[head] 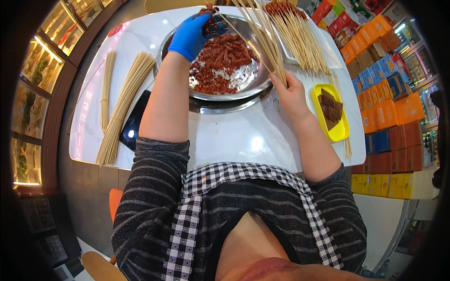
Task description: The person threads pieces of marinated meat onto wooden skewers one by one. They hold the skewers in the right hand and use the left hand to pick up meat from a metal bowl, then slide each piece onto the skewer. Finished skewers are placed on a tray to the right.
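My left hand (190,35), in a blue glove smeared with seasoning, grips red seasoned meat (210,10) above the far left rim of a steel bowl (228,98). A thin bamboo skewer (242,37) slants from that meat down to my right hand (290,89). My bare right hand clasps the lower ends of several bamboo skewers (269,45) at the bowl's right edge; their far ends fan out past the top of the view. Strips of marinated meat (228,52) lie heaped inside the bowl, with loose red bits (212,82) nearer me.
Meat-tipped skewers (302,42) rest on a white tray (328,45) at far right. A yellow dish (341,133) holds a brown block (329,109). Leftward lie two skewer bundles (124,109) (106,91) and a glossy black object (132,124). Stacked cartons (379,116) stand beyond the table.
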Demonstrator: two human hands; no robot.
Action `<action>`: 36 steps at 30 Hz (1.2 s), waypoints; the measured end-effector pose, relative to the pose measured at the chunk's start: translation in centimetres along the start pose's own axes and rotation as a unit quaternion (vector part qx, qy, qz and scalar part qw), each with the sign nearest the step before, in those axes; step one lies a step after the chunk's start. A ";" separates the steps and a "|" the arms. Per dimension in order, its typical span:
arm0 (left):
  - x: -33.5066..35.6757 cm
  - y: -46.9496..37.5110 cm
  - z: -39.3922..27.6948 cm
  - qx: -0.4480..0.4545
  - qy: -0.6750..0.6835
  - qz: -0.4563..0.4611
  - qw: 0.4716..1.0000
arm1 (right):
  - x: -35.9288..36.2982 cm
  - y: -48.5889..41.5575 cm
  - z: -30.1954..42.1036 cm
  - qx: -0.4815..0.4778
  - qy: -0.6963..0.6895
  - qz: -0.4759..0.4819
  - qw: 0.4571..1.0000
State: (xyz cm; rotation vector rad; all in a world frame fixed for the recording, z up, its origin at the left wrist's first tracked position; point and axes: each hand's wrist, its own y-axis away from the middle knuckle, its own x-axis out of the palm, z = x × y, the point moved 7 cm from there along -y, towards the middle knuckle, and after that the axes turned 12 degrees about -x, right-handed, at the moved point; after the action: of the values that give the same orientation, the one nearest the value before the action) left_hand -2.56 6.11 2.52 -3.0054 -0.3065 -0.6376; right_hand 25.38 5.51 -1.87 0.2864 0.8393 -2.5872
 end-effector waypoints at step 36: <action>-2.4 -6.0 6.0 -0.153 -0.836 0.092 0.520 | -1.0 -0.6 -2.3 -0.015 0.006 -0.082 0.996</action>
State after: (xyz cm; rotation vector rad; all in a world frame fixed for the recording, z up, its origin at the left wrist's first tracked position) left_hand -3.62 12.10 -3.84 -2.4987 0.1702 2.5046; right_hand 26.18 7.64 -3.07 0.2328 0.9421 -2.7235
